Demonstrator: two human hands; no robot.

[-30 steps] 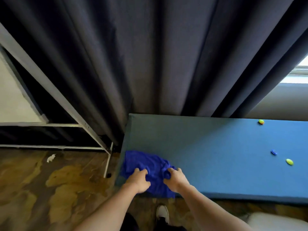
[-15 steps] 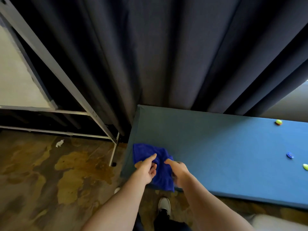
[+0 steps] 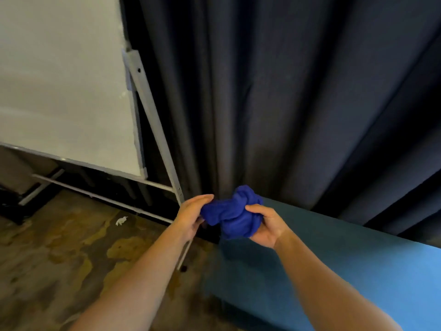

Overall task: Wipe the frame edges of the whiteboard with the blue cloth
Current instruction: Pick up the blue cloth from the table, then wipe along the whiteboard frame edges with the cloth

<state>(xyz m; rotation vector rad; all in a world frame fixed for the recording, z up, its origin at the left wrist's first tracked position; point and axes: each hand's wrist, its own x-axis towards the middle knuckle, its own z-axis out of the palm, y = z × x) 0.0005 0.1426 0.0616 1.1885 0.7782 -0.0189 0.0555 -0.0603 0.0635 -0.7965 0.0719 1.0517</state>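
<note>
The blue cloth (image 3: pixel 235 215) is bunched into a ball and held in the air between both hands, above the left end of a blue padded surface (image 3: pixel 346 271). My right hand (image 3: pixel 267 225) grips it from the right and below. My left hand (image 3: pixel 191 216) holds its left end with fingers stretched along it. The whiteboard (image 3: pixel 62 87) stands at the upper left, its grey frame edge (image 3: pixel 137 130) running down its right side and along the bottom.
The whiteboard's metal stand leg (image 3: pixel 157 130) slants down to the stained floor (image 3: pixel 59 254) just left of my hands. Dark curtains (image 3: pixel 274 91) hang behind. A small white scrap (image 3: pixel 121 220) lies on the floor.
Both hands lifted the cloth off the blue padded surface and bunched it up in the air. The view turned up and left, bringing the whiteboard into sight.
</note>
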